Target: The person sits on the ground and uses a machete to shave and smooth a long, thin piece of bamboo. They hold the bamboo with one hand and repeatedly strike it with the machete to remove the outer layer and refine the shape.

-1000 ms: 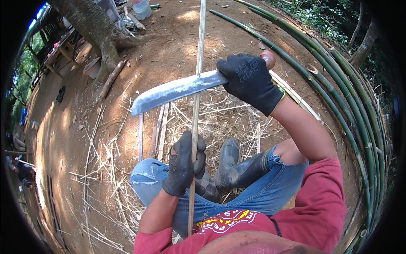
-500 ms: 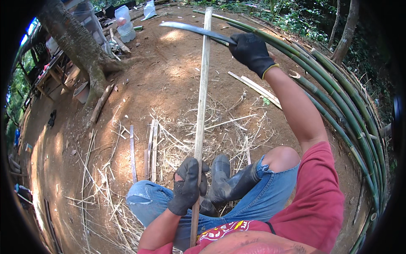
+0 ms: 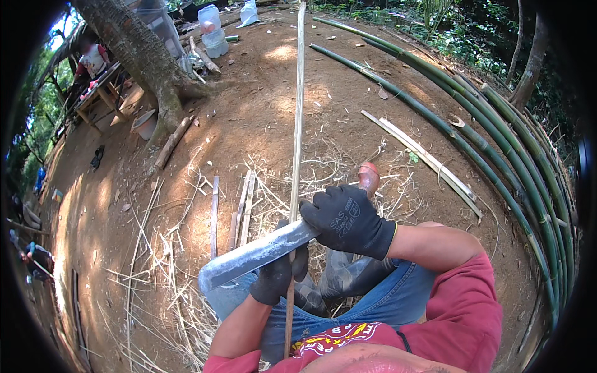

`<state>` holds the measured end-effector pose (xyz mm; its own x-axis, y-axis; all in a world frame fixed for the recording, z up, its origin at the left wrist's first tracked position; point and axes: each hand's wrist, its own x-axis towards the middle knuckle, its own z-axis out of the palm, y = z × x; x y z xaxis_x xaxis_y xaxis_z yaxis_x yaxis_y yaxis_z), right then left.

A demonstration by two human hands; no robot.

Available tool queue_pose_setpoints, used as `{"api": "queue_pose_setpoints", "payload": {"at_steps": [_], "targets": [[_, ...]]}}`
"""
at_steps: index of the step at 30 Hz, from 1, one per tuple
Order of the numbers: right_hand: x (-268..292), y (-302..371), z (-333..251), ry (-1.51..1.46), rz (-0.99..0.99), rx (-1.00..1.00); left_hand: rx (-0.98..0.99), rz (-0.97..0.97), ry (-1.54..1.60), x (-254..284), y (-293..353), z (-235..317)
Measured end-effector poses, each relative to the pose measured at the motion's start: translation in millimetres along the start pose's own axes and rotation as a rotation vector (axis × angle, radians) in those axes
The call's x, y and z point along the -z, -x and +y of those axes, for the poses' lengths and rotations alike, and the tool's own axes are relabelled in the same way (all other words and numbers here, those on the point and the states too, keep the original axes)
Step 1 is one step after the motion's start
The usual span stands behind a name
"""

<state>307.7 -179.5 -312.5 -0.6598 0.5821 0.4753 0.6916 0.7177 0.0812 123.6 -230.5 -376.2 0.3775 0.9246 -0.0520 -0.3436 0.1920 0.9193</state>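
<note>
An upright pale bamboo strip (image 3: pixel 298 105) runs from my lap far out over the ground. My left hand (image 3: pixel 268 287), in a black glove, is closed around its lower part, partly hidden behind the blade. In my right hand (image 3: pixel 348 221), also black-gloved, is a machete with a reddish-brown handle (image 3: pixel 368 177) sticking out beyond the fist. Its wide grey blade (image 3: pixel 252 255) points left and toward me, crossing in front of the strip and my left hand. Whether the edge touches the strip I cannot tell.
Long green bamboo poles (image 3: pixel 429 115) curve along the right side. Split strips (image 3: pixel 423 153) lie near them, with others left of my knees. Shavings (image 3: pixel 180 311) cover the ground around my boots. A tree trunk (image 3: pixel 134 53) stands far left, near a person (image 3: pixel 93 61) at a table.
My right hand has brought the machete from the far end of the strip down toward me, close to my left hand. The view has shifted slightly; a person now shows at far left.
</note>
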Motion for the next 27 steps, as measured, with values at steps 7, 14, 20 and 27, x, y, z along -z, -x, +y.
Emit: {"api": "queue_pose_setpoints", "payload": {"at_steps": [7,14,20,27], "targets": [[26.2,-40.7,76.3,0.070,0.284,-0.181,0.133,-0.143,0.307,-17.1,8.9,21.7],[89.5,-93.3,275.5,0.491,0.336,-0.723,0.260,-0.315,0.449,-29.6,6.6,19.2],[94.3,-66.3,327.2,0.278,-0.009,-0.997,0.216,-0.595,0.826,-13.4,10.1,21.0],[28.1,18.6,276.7,-0.273,0.096,-1.257,0.107,-0.574,0.940,-10.3,4.0,20.8]]}}
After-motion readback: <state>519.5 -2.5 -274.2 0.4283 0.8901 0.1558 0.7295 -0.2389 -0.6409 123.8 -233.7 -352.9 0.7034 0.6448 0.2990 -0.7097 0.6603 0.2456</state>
